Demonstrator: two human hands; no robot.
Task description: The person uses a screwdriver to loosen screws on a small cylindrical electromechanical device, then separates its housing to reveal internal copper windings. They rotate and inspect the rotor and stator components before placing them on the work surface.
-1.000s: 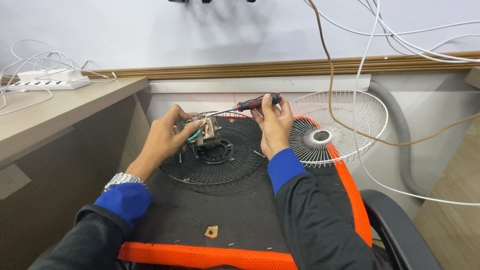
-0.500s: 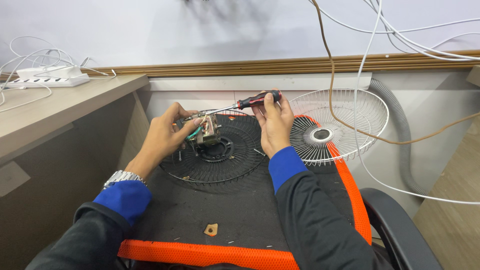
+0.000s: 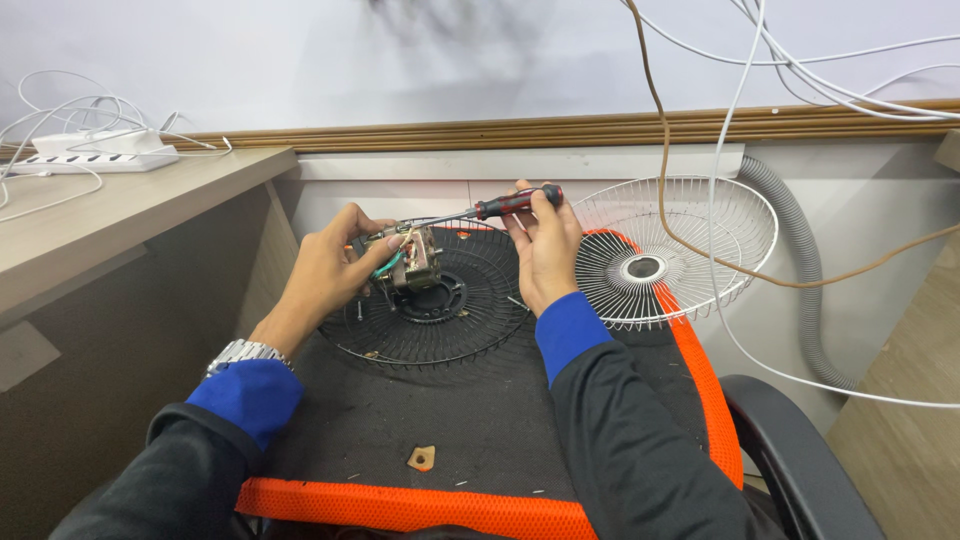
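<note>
My left hand [image 3: 330, 268] grips a small fan motor [image 3: 408, 258] with green and light wires, holding it just above a black fan grille [image 3: 470, 320]. My right hand [image 3: 545, 245] holds a screwdriver [image 3: 490, 209] with a red and black handle; its shaft points left and its tip meets the top of the motor. The black grille lies flat on the dark seat of an orange-edged chair [image 3: 400, 505].
A white wire fan grille [image 3: 680, 250] leans at the chair's right side against the wall. A grey corrugated hose [image 3: 800, 250] and hanging cables [image 3: 720, 150] are on the right. A wooden desk [image 3: 110, 210] with a white power strip [image 3: 95, 152] stands left. A small tan piece [image 3: 421, 458] lies on the seat.
Both hands with the motor and screwdriver have stayed almost in place; the screwdriver handle has shifted only slightly.
</note>
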